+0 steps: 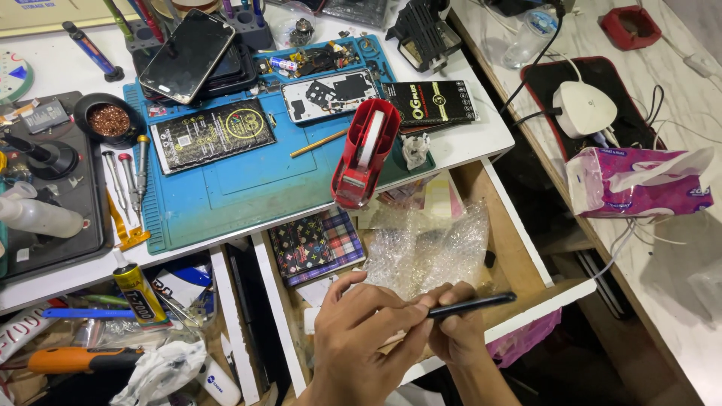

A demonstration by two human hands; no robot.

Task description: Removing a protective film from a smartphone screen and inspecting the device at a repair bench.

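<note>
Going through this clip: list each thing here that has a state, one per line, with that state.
Right drawer: pulled open.
Left drawer: pulled open, full of tools.
Dark phone: held edge-on over the right drawer.
Left hand: gripping the dark phone.
Right hand: gripping the dark phone.
Backless phone: opened, lying on the blue mat.
Tape dispenser: upright, loaded with a roll.
Tissue pack: open, one sheet sticking out.

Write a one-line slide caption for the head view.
Both hands, left hand and right hand, hold a dark phone edge-on over an open drawer of bubble wrap.
</note>
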